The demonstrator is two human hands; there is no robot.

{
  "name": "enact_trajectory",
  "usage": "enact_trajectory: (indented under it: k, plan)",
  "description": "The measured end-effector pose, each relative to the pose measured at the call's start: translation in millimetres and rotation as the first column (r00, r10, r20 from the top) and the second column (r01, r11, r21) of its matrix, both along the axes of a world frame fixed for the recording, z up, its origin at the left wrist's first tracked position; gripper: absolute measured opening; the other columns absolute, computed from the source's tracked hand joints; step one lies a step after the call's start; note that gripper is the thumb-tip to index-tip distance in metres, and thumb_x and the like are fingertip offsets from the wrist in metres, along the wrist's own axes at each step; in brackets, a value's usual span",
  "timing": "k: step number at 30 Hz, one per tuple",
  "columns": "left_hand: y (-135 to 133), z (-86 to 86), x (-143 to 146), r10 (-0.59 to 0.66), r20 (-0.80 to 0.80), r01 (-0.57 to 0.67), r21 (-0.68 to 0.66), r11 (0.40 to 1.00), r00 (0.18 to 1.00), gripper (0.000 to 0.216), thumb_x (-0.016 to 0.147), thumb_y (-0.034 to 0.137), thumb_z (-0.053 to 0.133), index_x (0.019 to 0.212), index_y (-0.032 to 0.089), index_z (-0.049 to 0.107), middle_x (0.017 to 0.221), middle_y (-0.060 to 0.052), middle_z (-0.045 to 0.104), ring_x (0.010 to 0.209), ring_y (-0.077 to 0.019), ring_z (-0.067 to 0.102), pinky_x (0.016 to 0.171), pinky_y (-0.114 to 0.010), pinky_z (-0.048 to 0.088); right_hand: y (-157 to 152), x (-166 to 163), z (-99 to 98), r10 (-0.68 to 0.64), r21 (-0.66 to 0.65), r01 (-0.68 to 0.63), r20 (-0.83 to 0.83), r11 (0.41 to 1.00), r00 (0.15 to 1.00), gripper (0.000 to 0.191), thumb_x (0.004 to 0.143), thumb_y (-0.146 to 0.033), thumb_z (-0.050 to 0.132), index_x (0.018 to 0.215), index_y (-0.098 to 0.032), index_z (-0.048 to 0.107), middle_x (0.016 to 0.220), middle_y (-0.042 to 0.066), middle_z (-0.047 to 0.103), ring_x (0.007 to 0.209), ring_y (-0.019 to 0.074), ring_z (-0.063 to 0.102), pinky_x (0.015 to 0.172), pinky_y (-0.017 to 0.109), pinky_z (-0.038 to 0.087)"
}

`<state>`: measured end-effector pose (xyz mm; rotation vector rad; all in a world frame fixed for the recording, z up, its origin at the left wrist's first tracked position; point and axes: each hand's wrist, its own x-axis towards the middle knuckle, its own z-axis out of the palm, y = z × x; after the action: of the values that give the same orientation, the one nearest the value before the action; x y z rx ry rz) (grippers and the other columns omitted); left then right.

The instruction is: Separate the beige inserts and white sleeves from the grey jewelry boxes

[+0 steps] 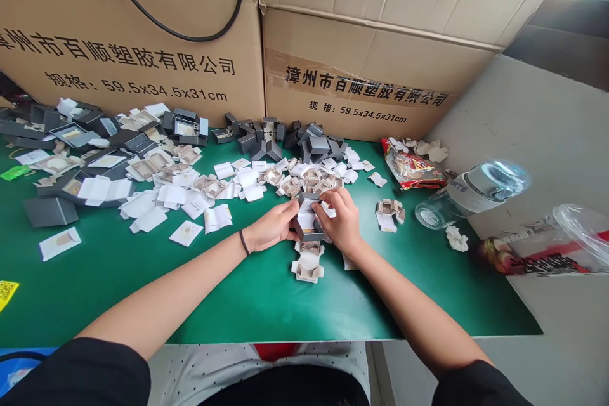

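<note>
Both my hands meet at the middle of the green table (143, 279). My left hand (272, 226) grips the left side of a small open grey box (307, 222) with a white card or insert in it. My right hand (340, 219) closes on the box's right side, fingers curled over the insert. Just below the box, a white-and-beige cardboard insert (308, 264) lies flat on the table. A black band circles my left wrist.
Scattered white cards and beige inserts (200, 190) cover the table behind my hands. Grey boxes (314, 143) pile up at the back. Large cardboard cartons (356, 76) wall off the rear. A clear bottle (471, 193) lies at the right, with a snack packet (412, 168).
</note>
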<state>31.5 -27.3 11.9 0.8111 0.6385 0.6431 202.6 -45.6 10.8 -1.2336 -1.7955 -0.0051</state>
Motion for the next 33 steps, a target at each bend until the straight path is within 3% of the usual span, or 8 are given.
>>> enact_trajectory:
  k: [11,16,22,27,33]
  plan:
    - [-1,-5.1,-5,-0.065,-0.017,0.066,0.095,0.993,0.998,0.032,0.082,0.041,0.056,0.103,0.018,0.058,0.080,-0.007,0.063,0.072,-0.0182,0.062,0.061,-0.032,0.054,-2,-2,-3.7,-0.024,-0.077,0.016,-0.111,0.997,0.994,0.007,0.079,-0.027,0.053,0.081,-0.021,0.048,0.074,0.000,0.053,0.062,0.0128,0.048,0.058,0.027,0.043]
    - [-4,-5.6,-5,-0.073,-0.023,0.075,0.108,0.991,0.997,0.040,0.081,0.048,0.054,0.109,0.019,0.057,0.082,-0.007,0.063,0.075,-0.0197,0.062,0.066,-0.036,0.053,-5,-2,0.2,-0.033,-0.050,0.031,-0.046,0.998,0.998,0.009,0.082,-0.029,0.052,0.083,-0.021,0.048,0.075,0.002,0.056,0.063,0.0130,0.050,0.059,0.027,0.043]
    - [-6,2.7,1,0.066,-0.063,-0.060,0.089,0.994,0.996,0.036,0.078,0.035,0.064,0.108,0.017,0.057,0.098,-0.009,0.065,0.086,-0.0222,0.063,0.072,-0.033,0.052,-6,8,19.9,0.170,-0.077,-0.165,0.064,0.983,0.983,0.009,0.085,-0.030,0.050,0.084,-0.022,0.053,0.080,0.004,0.062,0.073,0.0160,0.055,0.066,0.029,0.045]
    - [-2,10.3,0,0.169,-0.006,-0.168,0.052,0.984,0.986,0.033,0.084,0.034,0.055,0.112,0.015,0.053,0.093,-0.010,0.067,0.084,-0.0227,0.066,0.072,-0.035,0.053,9,28,16.3,-0.163,-0.152,0.163,0.013,0.975,0.987,0.021,0.090,-0.026,0.039,0.081,-0.020,0.057,0.075,0.003,0.061,0.068,0.0155,0.053,0.062,0.028,0.041]
    - [-1,12.3,-1,0.208,0.031,-0.208,0.023,0.978,0.978,0.030,0.086,0.030,0.053,0.112,0.014,0.053,0.091,-0.010,0.068,0.081,-0.0219,0.067,0.072,-0.034,0.054,18,38,5.6,-0.216,-0.286,0.300,0.292,0.910,0.932,0.020,0.087,-0.027,0.044,0.078,-0.020,0.061,0.076,0.005,0.062,0.078,0.0202,0.053,0.059,0.028,0.039]
